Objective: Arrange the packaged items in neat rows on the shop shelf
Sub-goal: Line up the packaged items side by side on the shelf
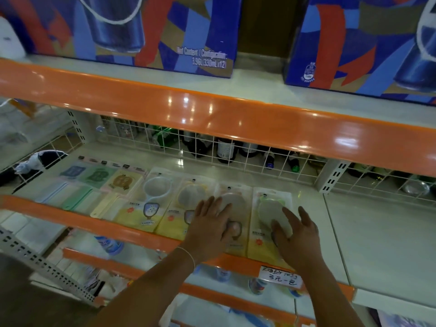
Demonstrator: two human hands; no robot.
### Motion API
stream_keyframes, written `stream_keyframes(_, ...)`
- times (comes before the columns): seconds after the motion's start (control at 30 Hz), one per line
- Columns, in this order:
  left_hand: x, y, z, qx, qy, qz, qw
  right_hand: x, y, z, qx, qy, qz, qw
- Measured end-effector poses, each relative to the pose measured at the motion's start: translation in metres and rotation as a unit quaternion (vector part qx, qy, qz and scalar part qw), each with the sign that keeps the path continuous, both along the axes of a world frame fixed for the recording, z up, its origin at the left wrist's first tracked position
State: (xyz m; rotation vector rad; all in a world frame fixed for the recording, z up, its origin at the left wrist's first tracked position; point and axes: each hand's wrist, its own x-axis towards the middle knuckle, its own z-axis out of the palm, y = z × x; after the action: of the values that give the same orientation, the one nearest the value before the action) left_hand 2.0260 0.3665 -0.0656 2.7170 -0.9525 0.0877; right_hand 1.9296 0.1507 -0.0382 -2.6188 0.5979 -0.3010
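Left hand (213,223) flat, fingers spread, on pink packet (233,208); right hand (296,230) likewise on green packet (271,215), lower centre of shelf (377,232); uneven push likely skewing row, overlapping neighbours.

orange shelf edge (212,114), blue-red patterned boxes (141,31), white wire grid (236,152)

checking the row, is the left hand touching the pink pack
Touching: the head view shows the left hand lying flat on the pink pack, fingers spread over it.
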Motion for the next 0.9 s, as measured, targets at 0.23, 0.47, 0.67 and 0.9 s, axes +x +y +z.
stream_keyframes(0.23,0.052,0.091,0.011,0.055,-0.002,0.090,0.994,0.057,0.111,-0.017,-0.052,0.041,0.145,0.987)
stream_keyframes(0.47,0.073,0.148,-0.007,0.086,0.014,0.072,0.994,0.079,0.178,-0.017,-0.090,0.115,0.124,0.981)
stream_keyframes(0.67,0.080,0.165,-0.016,0.081,0.031,0.019,0.996,0.079,0.180,-0.026,-0.116,0.151,0.126,0.974)
stream_keyframes(0.9,0.077,0.164,-0.011,0.106,0.057,0.027,0.992,0.080,0.185,-0.022,-0.131,0.162,0.109,0.972)
